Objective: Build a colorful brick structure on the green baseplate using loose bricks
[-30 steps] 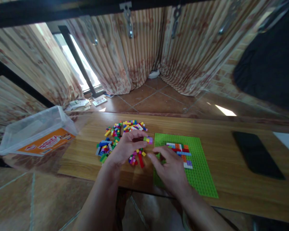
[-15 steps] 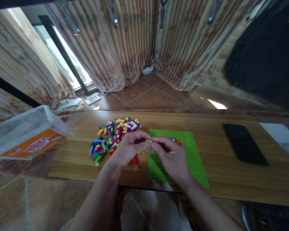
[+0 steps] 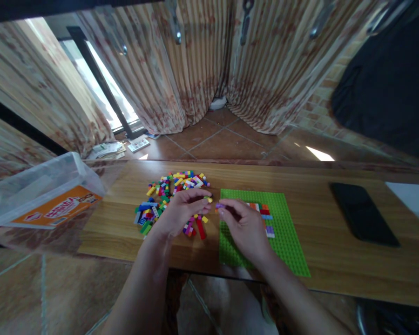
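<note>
My left hand (image 3: 185,209) pinches a small yellow toy brick (image 3: 208,200) between thumb and fingertips, over the right side of a loose pile of coloured bricks (image 3: 165,186). A short gap to the right, my right hand (image 3: 246,225) grips a small purple brick (image 3: 219,205), with a bit of orange showing beside it. That hand is above the left part of a green studded baseplate (image 3: 282,237). Several bricks sit on the plate, among them a red brick (image 3: 264,212) and a purple one (image 3: 270,230); my right hand hides part of them.
A clear plastic box (image 3: 45,190) with an orange label stands at the left end of the wooden table (image 3: 321,265). To the right lie a black phone-like slab (image 3: 363,214) and white paper (image 3: 412,200). A long red brick (image 3: 200,229) lies near the pile.
My hands were together on a small yellow and purple piece. Now they have drawn apart, the yellow brick in the left and the purple in the right. More bricks on the plate show.
</note>
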### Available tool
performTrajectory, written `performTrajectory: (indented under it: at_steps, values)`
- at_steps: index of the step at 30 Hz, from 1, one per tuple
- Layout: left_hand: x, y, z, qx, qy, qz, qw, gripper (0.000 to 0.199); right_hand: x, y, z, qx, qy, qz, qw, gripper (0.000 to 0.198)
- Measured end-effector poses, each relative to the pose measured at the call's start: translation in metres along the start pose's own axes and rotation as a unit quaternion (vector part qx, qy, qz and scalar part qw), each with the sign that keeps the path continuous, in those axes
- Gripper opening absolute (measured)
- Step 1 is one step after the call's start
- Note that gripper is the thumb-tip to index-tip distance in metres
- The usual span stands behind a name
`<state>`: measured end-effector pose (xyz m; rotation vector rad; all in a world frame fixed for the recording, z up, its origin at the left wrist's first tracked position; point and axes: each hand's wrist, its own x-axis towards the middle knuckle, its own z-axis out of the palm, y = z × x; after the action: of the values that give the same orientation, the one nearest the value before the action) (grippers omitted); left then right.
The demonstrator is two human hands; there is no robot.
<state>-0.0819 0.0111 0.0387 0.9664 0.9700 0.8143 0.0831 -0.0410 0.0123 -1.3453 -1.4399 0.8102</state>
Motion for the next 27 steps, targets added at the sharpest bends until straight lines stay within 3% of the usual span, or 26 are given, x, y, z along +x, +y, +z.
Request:
performTrajectory:
  at_steps: [4, 10, 19, 27]
  values:
    - [0.002, -0.001, -0.007, 0.097, 0.035, 0.006, 0.995, 0.027, 0.0, 0.0, 0.011, -0.18, -0.058, -0.05, 0.981, 0.018]
    - [0.006, -0.008, -0.012, 0.264, 0.06, 0.072, 0.96, 0.017, 0.002, 0.0, 0.017, -0.227, -0.097, -0.042, 0.968, 0.027]
    - [0.006, -0.007, -0.016, 0.532, 0.156, 0.116, 0.824, 0.031, 0.003, -0.005, 0.005, -0.189, -0.037, -0.098, 0.976, 0.021]
    - [0.022, -0.011, 0.015, 0.65, 0.163, 0.171, 0.723, 0.02, 0.013, -0.006, -0.039, -0.161, 0.095, -0.105, 0.977, 0.022]
